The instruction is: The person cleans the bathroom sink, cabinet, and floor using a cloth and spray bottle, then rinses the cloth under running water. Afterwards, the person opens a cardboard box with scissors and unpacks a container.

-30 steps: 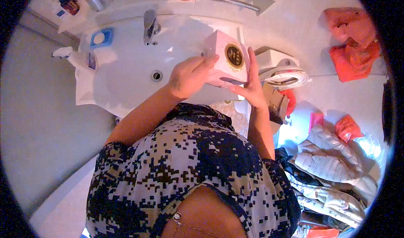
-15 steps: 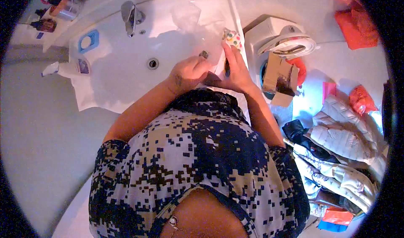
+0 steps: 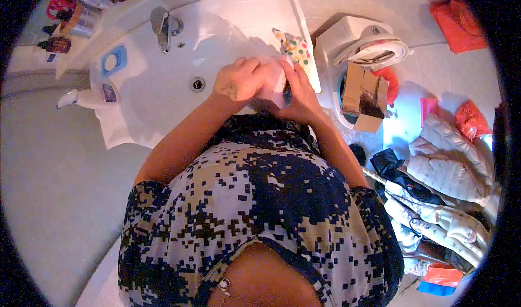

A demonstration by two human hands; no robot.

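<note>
My right hand [image 3: 302,98] is wrapped round a small whitish object [image 3: 279,84] with a dark patch on its right side; its kind does not show. My left hand [image 3: 239,80] is closed, fingers curled against the near left of that object. Whatever lies inside the left fingers is hidden. Both hands are over the right part of the white washbasin [image 3: 163,98], close to my body. Just beyond the right fingertips, a white cloth with coloured dots [image 3: 296,48] lies crumpled on the basin's right ledge.
A chrome tap [image 3: 164,29] stands at the basin's back, above the drain [image 3: 197,84]. At left are a blue soap dish [image 3: 114,61] and a spray bottle [image 3: 108,93]. To the right are an open-lidded washing machine [image 3: 347,36], a cardboard box [image 3: 363,95] and piled clothes [image 3: 445,171].
My left hand has moved up and closer to the whitish object. My right hand has come away from the dotted cloth, which now shows more fully on the ledge.
</note>
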